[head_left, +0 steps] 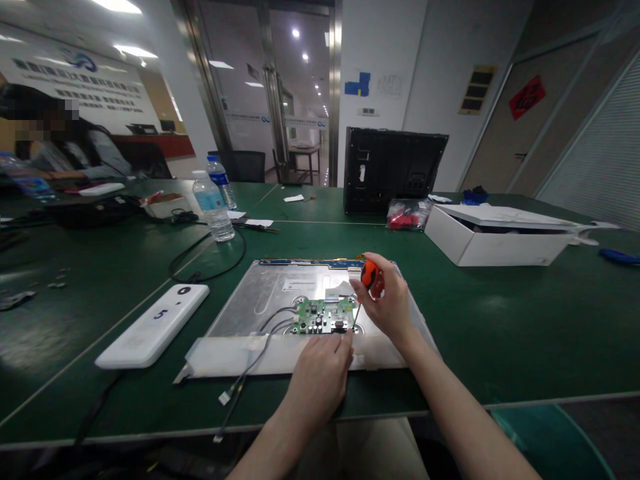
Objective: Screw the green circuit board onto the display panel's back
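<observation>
A flat display panel (pixel 235 310) lies back-side up on the table in front of me, a green circuit board (pixel 313 313) at its middle. My right hand (pixel 387 300) is closed around the orange and black handle of a screwdriver (pixel 369 274). The thin shaft slants down to the board's lower right corner. My left hand (pixel 323 370) rests on the panel's near part, its index finger stretched toward the screwdriver's tip. The thumb and the tips of its other fingers are hidden. Grey cables (pixel 265 343) run from the board's left side over the near edge.
A white power bank-like device (pixel 155 325) lies left of the panel. Water bottles (pixel 214 207) and a looped black cable (pixel 244 257) are behind it. A black monitor housing (pixel 395 170) and a white box (pixel 495 237) stand back right. Another person (pixel 75 143) sits far left.
</observation>
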Demonstrator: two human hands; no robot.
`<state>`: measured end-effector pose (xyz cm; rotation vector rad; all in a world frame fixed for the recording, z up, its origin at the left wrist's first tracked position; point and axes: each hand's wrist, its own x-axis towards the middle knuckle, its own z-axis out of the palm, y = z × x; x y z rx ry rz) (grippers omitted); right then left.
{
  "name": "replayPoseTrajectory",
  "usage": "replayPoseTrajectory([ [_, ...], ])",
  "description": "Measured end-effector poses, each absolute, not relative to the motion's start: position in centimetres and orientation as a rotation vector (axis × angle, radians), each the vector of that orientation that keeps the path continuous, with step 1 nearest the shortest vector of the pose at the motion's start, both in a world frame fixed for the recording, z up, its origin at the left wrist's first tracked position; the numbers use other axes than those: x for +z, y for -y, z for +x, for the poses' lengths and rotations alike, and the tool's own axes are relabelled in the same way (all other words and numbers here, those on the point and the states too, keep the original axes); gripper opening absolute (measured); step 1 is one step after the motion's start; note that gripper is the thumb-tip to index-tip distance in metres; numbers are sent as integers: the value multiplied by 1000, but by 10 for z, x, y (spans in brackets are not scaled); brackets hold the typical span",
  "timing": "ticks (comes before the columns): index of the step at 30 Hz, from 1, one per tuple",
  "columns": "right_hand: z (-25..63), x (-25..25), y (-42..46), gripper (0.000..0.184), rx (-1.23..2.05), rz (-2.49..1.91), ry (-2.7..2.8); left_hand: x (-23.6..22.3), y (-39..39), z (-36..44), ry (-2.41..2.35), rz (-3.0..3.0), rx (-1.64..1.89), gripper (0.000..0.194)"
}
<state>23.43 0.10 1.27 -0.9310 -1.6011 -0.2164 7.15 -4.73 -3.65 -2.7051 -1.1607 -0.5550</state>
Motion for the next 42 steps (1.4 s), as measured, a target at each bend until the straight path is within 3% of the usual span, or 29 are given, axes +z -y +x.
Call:
replayPoseTrajectory([
  [8,237,11,2,33,-66,-962,1635,-36,48,72,1161,-2706,-549,29],
  [18,235,12,0,32,-244,-944,1606,-38,47,71,1134,-2691,-588,29],
  [42,237,12,2,33,-149,-912,1649,-39,46,71,1131,-2691,-588,29],
])
